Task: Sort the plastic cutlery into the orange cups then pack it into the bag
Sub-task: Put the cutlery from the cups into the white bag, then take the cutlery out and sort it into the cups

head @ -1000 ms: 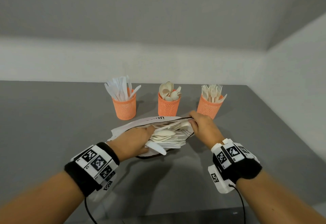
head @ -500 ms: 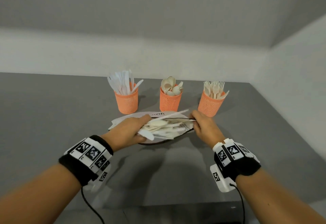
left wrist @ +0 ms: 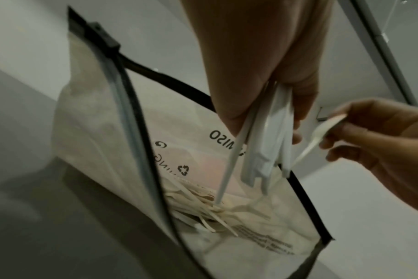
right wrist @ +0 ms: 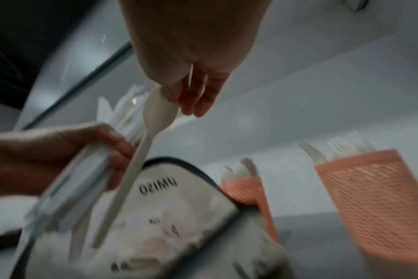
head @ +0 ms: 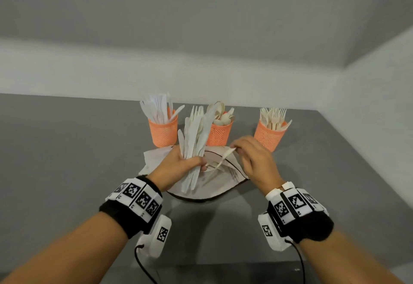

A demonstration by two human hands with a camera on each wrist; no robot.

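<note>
My left hand (head: pixel 185 164) grips a bundle of white cutlery (head: pixel 193 138) upright over the open zip bag (head: pixel 214 186), handle ends pointing down into its mouth (left wrist: pixel 263 156). My right hand (head: pixel 238 149) pinches a single cream spoon (head: pixel 223 157) by its bowl (right wrist: pixel 155 113), with the handle slanting toward the bundle. More cutlery (left wrist: pixel 212 209) lies at the bottom of the bag. Behind stand three orange mesh cups: knives in the left cup (head: pixel 163 132), spoons in the middle cup (head: pixel 218 135), forks in the right cup (head: pixel 268 136).
The grey table (head: pixel 78 160) runs to a white wall at the back and on the right. Its front edge (head: pixel 223 268) is close below my wrists. The bag's black zipper slider (left wrist: pixel 105 37) sits at one end of the open mouth.
My left hand has lifted the bundle from lying flat in the bag to upright above it. My right hand has left the bag's rim and now pinches a single spoon.
</note>
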